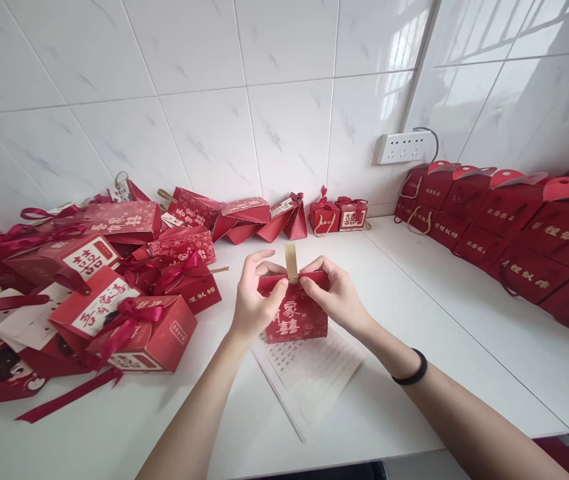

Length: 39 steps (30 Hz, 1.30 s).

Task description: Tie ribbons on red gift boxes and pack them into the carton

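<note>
A red gift box (297,319) with pale Chinese characters on its front is between my two hands, above a sheet of paper. From the middle of its top edge a gold ribbon strip (291,261) sticks up. My left hand (259,293) is closed on the box's upper left, its thumb pressed on the front beside the strip. My right hand (332,293) pinches the top edge just right of the strip, thumb in front. The fingers behind the box are partly hidden. Beneath lies the lined paper (314,380), covered with handwriting.
Red gift boxes with ribbons (139,333) lie heaped at the left. Two small boxes (337,216) stand by the tiled wall. Stacked red boxes (504,220) line the right side, near a white power strip (405,147). The white table (404,287) carries everything.
</note>
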Each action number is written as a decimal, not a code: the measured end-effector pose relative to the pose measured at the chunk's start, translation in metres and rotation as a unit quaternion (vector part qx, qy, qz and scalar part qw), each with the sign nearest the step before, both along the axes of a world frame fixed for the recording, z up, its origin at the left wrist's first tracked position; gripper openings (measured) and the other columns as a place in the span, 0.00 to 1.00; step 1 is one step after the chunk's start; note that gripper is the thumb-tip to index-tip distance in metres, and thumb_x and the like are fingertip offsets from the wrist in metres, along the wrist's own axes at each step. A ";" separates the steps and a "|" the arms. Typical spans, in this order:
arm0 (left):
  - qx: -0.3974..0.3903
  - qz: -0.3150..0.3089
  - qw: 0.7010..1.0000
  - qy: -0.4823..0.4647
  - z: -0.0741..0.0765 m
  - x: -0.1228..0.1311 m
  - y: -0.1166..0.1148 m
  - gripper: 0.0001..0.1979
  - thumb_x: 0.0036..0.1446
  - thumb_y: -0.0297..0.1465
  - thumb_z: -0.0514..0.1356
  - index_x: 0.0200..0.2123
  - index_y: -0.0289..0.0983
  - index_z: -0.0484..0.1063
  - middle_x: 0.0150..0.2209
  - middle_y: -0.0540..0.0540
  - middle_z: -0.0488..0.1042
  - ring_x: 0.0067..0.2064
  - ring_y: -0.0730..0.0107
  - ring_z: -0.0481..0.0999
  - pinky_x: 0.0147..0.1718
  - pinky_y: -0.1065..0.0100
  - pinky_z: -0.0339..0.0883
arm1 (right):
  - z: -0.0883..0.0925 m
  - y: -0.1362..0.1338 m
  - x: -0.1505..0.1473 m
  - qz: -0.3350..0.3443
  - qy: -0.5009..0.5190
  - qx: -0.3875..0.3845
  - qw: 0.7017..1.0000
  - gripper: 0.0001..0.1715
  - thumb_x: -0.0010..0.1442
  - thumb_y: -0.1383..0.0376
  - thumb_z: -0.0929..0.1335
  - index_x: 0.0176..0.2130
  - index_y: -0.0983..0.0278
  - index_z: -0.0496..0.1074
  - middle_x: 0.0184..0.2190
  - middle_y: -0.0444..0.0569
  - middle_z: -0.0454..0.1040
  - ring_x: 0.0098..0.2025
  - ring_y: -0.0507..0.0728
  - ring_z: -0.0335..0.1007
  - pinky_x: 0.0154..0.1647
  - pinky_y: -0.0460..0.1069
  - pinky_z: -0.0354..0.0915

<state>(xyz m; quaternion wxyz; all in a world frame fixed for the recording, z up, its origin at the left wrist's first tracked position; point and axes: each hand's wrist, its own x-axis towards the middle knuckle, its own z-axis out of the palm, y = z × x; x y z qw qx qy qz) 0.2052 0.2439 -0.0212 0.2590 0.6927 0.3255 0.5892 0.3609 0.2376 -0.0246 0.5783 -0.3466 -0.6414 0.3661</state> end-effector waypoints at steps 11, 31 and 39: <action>-0.068 0.019 0.997 0.041 -0.001 -0.001 -0.001 0.08 0.52 0.35 0.61 0.27 0.37 0.71 0.23 0.50 0.73 0.26 0.70 0.73 0.24 0.71 0.66 | 0.000 -0.002 0.000 -0.019 -0.007 0.002 1.000 0.05 0.54 0.63 0.67 0.30 0.63 0.67 0.24 0.42 0.70 0.25 0.51 0.66 0.23 0.45 0.62; -0.083 0.009 0.997 0.005 -0.003 0.002 0.001 0.08 0.51 0.36 0.60 0.27 0.37 0.72 0.23 0.51 0.73 0.26 0.71 0.71 0.26 0.71 0.65 | -0.001 -0.003 -0.006 -0.061 0.002 0.009 0.998 0.05 0.52 0.64 0.66 0.27 0.62 0.64 0.23 0.42 0.69 0.24 0.52 0.65 0.24 0.46 0.63; -0.081 0.025 0.996 0.025 0.000 0.003 0.001 0.08 0.52 0.34 0.60 0.26 0.36 0.71 0.23 0.51 0.72 0.27 0.72 0.70 0.27 0.72 0.64 | 0.001 -0.001 -0.005 -0.063 -0.015 -0.016 0.998 0.07 0.51 0.63 0.67 0.26 0.62 0.63 0.23 0.42 0.70 0.24 0.52 0.66 0.24 0.46 0.62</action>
